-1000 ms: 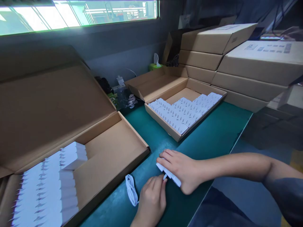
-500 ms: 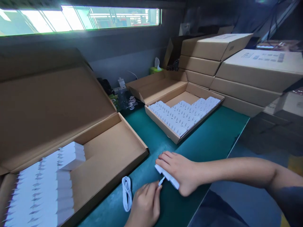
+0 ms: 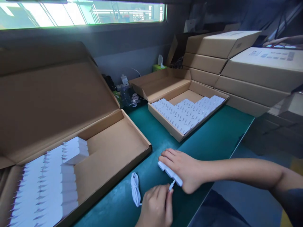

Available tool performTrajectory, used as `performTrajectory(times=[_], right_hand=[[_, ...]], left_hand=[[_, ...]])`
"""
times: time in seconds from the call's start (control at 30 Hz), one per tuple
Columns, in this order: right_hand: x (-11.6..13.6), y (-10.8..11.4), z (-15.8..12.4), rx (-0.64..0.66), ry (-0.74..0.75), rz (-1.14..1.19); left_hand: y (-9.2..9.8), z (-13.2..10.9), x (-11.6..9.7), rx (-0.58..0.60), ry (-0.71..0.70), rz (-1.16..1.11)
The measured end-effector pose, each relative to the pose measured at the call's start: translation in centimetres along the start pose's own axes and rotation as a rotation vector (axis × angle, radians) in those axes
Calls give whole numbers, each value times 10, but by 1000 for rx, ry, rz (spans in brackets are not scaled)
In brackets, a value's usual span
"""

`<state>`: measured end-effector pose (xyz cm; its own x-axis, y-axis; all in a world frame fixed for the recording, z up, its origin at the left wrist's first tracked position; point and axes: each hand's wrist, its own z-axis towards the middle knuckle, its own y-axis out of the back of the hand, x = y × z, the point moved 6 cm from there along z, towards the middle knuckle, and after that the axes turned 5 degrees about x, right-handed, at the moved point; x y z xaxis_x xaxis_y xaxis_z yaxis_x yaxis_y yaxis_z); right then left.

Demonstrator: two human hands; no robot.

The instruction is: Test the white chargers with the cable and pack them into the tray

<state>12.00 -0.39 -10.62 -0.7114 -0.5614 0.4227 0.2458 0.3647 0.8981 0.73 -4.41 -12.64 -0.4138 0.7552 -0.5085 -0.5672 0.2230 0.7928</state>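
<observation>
My right hand (image 3: 181,168) lies palm down over a short row of white power adapters (image 3: 170,174), gripping them against the table. Only their front edge shows; the palm hides the rest. In a pinch between thumb and fingertips, my left hand (image 3: 155,205) holds a white cable plug (image 3: 172,186). The plug's tip meets the adapter at the near end of the row; how far it goes in I cannot tell. Left of this hand lies a coiled white cable (image 3: 135,189), its loose end running toward my fingers.
An open carton (image 3: 111,148) at left holds several rows of white pronged adapters (image 3: 47,186). Farther back, a second open carton (image 3: 165,121) is partly filled with them. Closed cartons (image 3: 255,74) are stacked at right. Another person's arm (image 3: 284,41) shows behind them.
My left hand has moved the plug right, from a middle adapter to the near-end one. My right hand keeps its hold. Another person's arm has come into view at far right.
</observation>
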Motion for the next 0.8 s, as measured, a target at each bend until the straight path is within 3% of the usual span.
performTrajectory(times=[0.27, 0.8], right_hand=[[0, -1, -1, -16, 9, 11], [0, -3, -1, -43, -2, 27]], left_hand=[[-2, 3, -9, 21, -60, 42], [-14, 12, -4, 151, 12, -18]])
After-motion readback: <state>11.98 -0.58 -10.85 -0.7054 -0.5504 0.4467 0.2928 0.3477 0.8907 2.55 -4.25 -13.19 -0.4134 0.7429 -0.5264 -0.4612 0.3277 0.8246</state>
